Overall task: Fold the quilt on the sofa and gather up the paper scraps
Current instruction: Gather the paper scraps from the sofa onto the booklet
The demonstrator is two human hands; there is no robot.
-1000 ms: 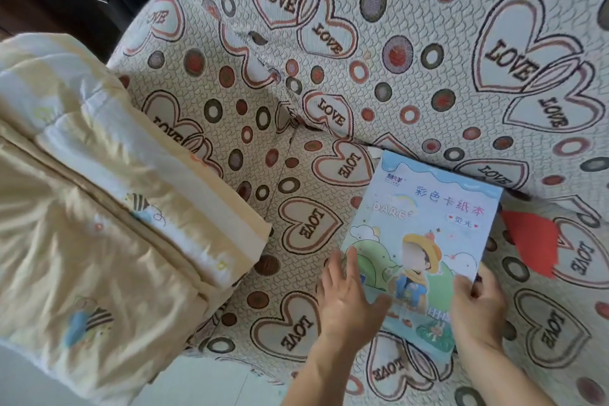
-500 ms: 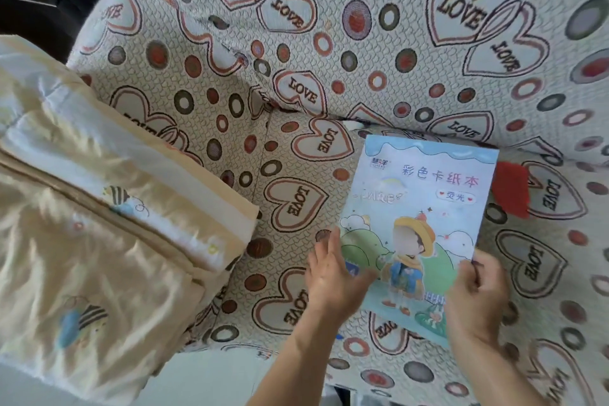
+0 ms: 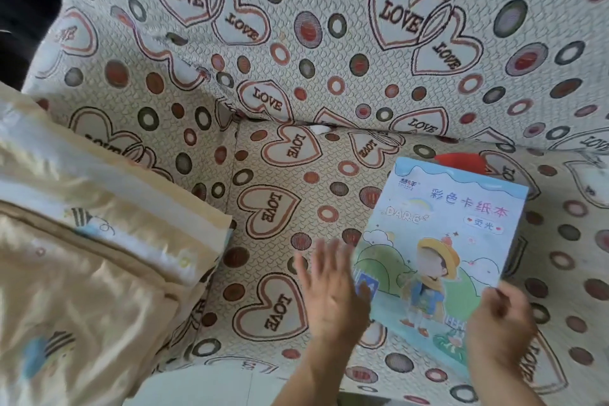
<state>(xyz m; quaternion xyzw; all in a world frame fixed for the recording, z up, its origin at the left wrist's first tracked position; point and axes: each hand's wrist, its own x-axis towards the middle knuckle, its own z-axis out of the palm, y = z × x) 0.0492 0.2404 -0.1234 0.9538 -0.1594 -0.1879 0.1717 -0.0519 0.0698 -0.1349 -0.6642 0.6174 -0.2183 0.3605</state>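
The folded pale-yellow quilt, with bee prints and a white band, lies on the left end of the sofa seat. A pad of coloured card paper with a cartoon child on its cover rests on the seat at the right. My left hand is blurred, its fingers spread beside the pad's left edge. My right hand, also blurred, covers the pad's lower right corner and seems to grip it. A red paper scrap peeks out behind the pad's top edge. A small white scrap sits in the seat crease.
The sofa wears a cream cover printed with LOVE hearts and rings, its backrest rising behind the seat. The seat's front edge runs along the bottom, with pale floor below it. A dark area lies past the sofa's left arm.
The pad has shifted right and now hides most of the red scrap. My left hand has come off the cover and spread its fingers. The view has moved closer.
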